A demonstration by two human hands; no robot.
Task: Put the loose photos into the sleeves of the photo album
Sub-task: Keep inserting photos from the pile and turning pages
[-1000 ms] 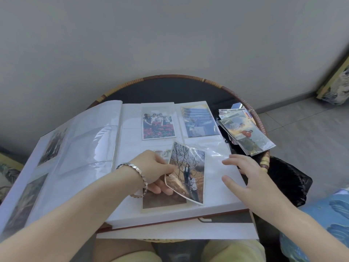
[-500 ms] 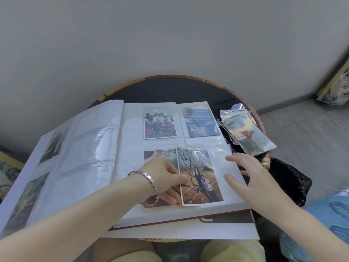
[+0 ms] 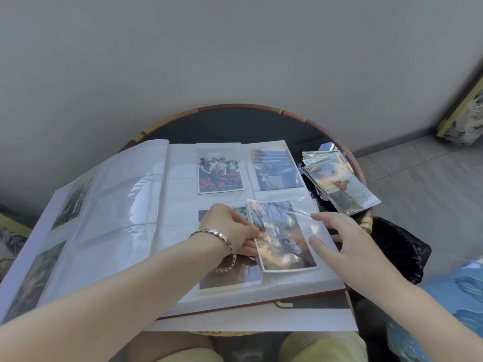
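Note:
The open photo album (image 3: 180, 205) lies on a round table. Its right page holds two sleeved photos at the top and one at the lower left. My left hand (image 3: 230, 228), with a bracelet on the wrist, pinches the left edge of a loose tree photo (image 3: 282, 236) lying flat at the lower right sleeve. The clear sleeve film (image 3: 305, 212) partly covers the photo's upper right. My right hand (image 3: 339, 239) rests on the page's right edge with its fingers spread by the film. A stack of loose photos (image 3: 337, 184) sits at the table's right rim.
The round table (image 3: 235, 126) has a woven rim and stands against a grey wall. A black bag (image 3: 402, 246) lies right of the album. Patterned blue fabric (image 3: 457, 304) is at the lower right. My knees show below the table's near edge.
The tree photo went from tilted up in my left hand to lying flat on the page, shifted right and partly under the film. My right hand stayed at the page edge.

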